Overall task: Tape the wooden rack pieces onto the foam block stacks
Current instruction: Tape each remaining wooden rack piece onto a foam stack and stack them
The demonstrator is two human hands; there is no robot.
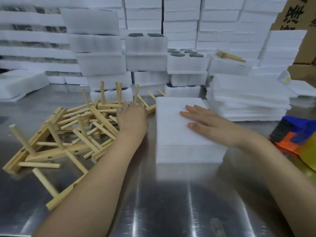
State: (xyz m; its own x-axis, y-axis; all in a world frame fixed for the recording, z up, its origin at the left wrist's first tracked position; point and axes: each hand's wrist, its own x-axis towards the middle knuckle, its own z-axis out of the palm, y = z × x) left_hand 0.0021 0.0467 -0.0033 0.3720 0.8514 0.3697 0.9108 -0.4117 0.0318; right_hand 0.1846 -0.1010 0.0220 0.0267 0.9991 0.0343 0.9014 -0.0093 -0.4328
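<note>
Pale wooden rack pieces (71,134) with dowel pegs lie heaped at left on the steel table (171,202), where the left hand (131,117) reaches among them, its grip impossible to tell. Beside them, the white rectangular foam block stack (171,147) lies under the right hand (210,124), flat with fingers straight. Picking a piece appears under way; seating it on the foam for taping likely follows.

A colourful bag (297,134) lies on the steel table (171,202).

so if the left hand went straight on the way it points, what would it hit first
The left hand would likely meet the upright-pegged rack piece at its fingertips first; whether they touch is unclear.
</note>
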